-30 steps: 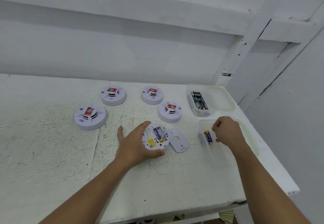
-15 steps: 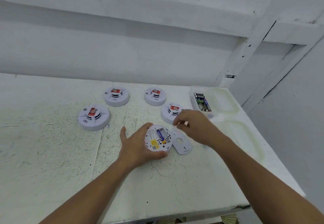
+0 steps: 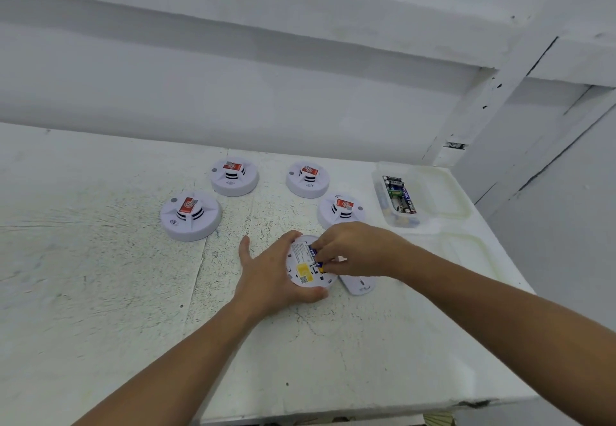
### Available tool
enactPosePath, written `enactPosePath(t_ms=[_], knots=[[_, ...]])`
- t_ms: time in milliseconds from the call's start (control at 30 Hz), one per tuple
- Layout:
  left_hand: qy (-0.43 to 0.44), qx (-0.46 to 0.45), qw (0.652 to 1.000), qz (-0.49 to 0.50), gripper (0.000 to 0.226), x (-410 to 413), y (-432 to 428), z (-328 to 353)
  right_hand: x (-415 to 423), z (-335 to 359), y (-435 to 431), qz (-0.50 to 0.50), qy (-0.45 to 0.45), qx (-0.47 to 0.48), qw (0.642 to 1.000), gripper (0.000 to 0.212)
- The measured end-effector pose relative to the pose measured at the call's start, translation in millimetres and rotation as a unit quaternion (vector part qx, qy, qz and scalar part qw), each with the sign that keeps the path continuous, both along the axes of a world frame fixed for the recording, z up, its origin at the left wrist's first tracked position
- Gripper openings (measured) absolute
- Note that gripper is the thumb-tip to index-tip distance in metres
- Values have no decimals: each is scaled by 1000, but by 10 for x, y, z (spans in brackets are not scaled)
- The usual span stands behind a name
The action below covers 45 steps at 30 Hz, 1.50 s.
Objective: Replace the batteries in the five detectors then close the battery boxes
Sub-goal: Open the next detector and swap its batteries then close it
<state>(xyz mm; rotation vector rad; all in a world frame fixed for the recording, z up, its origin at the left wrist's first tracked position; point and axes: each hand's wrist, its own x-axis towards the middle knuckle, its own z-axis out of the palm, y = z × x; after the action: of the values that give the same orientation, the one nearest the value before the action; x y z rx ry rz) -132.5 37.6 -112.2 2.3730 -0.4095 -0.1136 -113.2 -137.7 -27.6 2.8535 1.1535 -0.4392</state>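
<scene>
The upturned detector (image 3: 304,272) lies flat near the front middle of the bench (image 3: 100,292), its back facing up and its battery bay open. It looks like a light, hollow plastic shell, stiff but smooth, so I judge it would skate on the bench under a sideways push. The best hold is around the rim, clear of the bay. The left hand (image 3: 270,279) has it that way, with thumb and forefinger curled around the near and far edges and the other fingers (image 3: 246,249) spread on the bench beside it. The right hand (image 3: 358,249) reaches over from the right, its fingertips (image 3: 328,260) pinched on a small battery (image 3: 319,266) at the bay. Whether the battery is seated I cannot tell, since the fingertips cover most of it. A battery is hard, slick and apt to roll, so it is best held by its sides and pressed against the spring end. The loose cover (image 3: 361,287) lies just to the right of the detector, partly under the right wrist.
</scene>
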Motion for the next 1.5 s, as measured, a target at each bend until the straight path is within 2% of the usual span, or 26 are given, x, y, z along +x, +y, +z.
enactPosePath(t_ms=[167,400,767,900,1100,1167,1233,1300,1400,1433,1500], knots=[[-8,17,1000,0,105,20,5,-46,75,-25,67,34,-7,-84,996,26],[-19,16,1000,-3,101,27,-4,-68,99,6,112,60,-12,-94,994,28],[-28,21,999,-3,103,17,10,-62,1,15,-7,16,20,-40,999,35],[-28,14,999,0,99,14,9,-67,-54,-19,-90,35,12,-50,998,44],[-28,27,999,2,103,18,-1,-66,-167,-43,-130,59,-14,-38,997,39],[-22,21,1000,3,100,20,4,-73,-188,-38,-131,43,-8,-31,999,38],[-20,11,1000,6,96,20,-4,-83,-226,-4,-149,-23,22,19,999,33],[-21,5,1000,9,95,14,-1,-80,-268,29,-167,-138,73,123,980,28],[-18,-2,1000,11,97,6,6,-66,-300,45,-192,-277,156,259,912,18],[-17,-4,1000,12,97,6,9,-63,-292,51,-199,-315,194,302,878,17],[-17,-7,1000,13,96,1,8,-53,-294,81,-211,-388,263,424,775,18]])
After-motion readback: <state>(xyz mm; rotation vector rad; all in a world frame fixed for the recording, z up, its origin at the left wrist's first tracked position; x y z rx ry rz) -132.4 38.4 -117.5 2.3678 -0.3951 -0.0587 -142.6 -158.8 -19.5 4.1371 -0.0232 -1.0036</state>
